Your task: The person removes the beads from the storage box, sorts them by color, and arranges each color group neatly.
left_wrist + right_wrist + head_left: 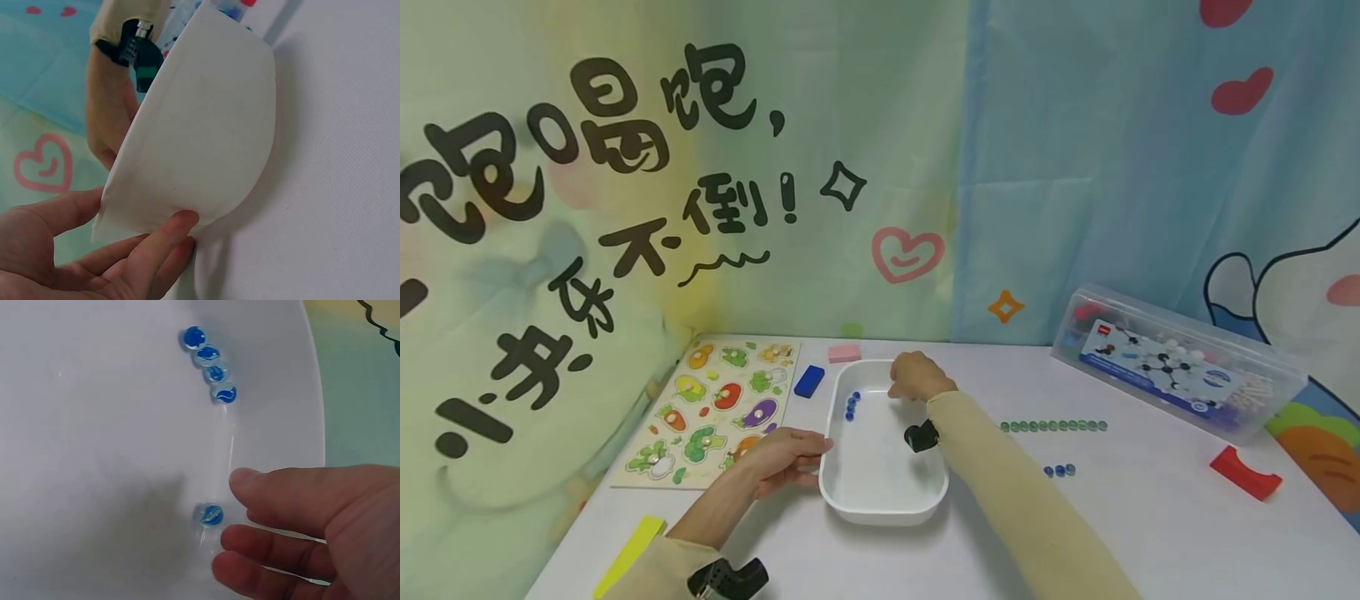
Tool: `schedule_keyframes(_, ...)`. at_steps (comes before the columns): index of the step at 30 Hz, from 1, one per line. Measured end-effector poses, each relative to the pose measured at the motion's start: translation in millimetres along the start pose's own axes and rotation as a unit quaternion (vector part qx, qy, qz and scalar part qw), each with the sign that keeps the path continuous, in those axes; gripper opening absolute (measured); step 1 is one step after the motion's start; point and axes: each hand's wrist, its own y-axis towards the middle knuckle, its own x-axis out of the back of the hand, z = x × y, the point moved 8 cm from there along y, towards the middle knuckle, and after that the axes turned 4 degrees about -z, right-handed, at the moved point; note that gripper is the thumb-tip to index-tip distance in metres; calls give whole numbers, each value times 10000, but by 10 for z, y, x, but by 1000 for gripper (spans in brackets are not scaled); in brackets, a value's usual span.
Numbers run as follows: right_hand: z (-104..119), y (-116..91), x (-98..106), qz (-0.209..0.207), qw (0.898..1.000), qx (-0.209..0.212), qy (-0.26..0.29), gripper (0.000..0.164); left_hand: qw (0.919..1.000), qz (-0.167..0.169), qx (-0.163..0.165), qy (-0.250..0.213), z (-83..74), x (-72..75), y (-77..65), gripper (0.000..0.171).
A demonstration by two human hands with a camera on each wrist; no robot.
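A white tray (pixel 880 479) lies on the table, tilted on its side wall in the left wrist view because of the camera angle. My left hand (pixel 784 460) holds its left edge, thumb and fingers (pixel 164 247) against the rim and outer wall. Inside the tray's far end is my right hand (pixel 919 377), thumb and fingers apart around a single blue-swirled marble (pixel 212 515) without gripping it. Several more blue marbles (pixel 216 372) sit in a short line along the tray wall.
Right of the tray are a row of green marbles (pixel 1052 426) and 3 blue marbles (pixel 1060 471). A clear plastic box (pixel 1180 367) and a red block (pixel 1246 473) lie farther right. Leftward are a vegetable puzzle board (pixel 707 408), a blue block (pixel 809 381), a pink block (pixel 844 353) and a yellow strip (pixel 631 554).
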Motion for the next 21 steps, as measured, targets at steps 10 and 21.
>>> schedule_keyframes(10,-22,16,-98,-169,9976,-186,-640,10,9999,-86,40,67,1,-4,18,44)
schedule_keyframes(21,-12,28,-133,-310,9946,-38,-987,16,10000,-36,0,9,-4,-5,29,45)
